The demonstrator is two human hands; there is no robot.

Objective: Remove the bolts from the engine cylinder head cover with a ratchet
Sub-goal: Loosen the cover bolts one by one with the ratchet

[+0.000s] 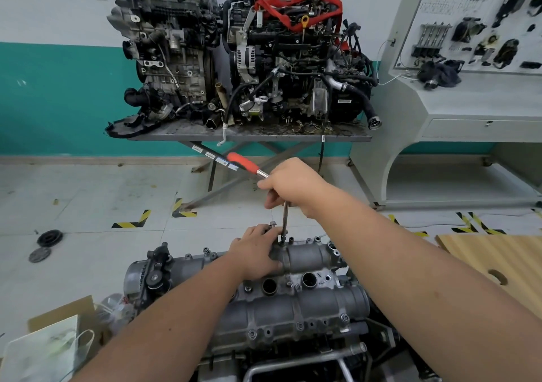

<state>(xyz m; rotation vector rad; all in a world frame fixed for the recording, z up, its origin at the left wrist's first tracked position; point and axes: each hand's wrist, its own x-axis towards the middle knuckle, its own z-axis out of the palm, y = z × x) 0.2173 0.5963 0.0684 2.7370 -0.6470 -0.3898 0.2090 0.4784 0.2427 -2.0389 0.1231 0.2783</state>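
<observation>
Workshop floor of pale tiles (pixel 88 194) with black-and-yellow hazard tape corners (pixel 132 221); wall white above, teal below. Against the wall, a grey folding-leg metal table (pixel 249 136) bearing two complete engines: a grey one (pixel 167 47) at left, a black one with a red strap (pixel 296 56) at right. To the right, a grey training console (pixel 457 100) with components mounted on its upright panel. Two dark discs (pixel 48 239) lie on the floor at left; a wooden board with a hole (pixel 495 264) at right. Lower left: an open cardboard box (pixel 63 317) holding a white paper bag (pixel 44 349), contents not discernible. Foreground: grey cylinder head cover (pixel 293 302) on its engine, several bolts (pixel 344 318) seated along its edges. Ratchet (pixel 245 163), red-handled, its extension bar standing upright on a bolt at the cover's far edge. Right hand (pixel 290 183) curled around the ratchet head atop the extension. Left hand (pixel 258 252) rests on the cover's far edge, fingers pinching a loose bolt (pixel 271 224) beside the extension.
</observation>
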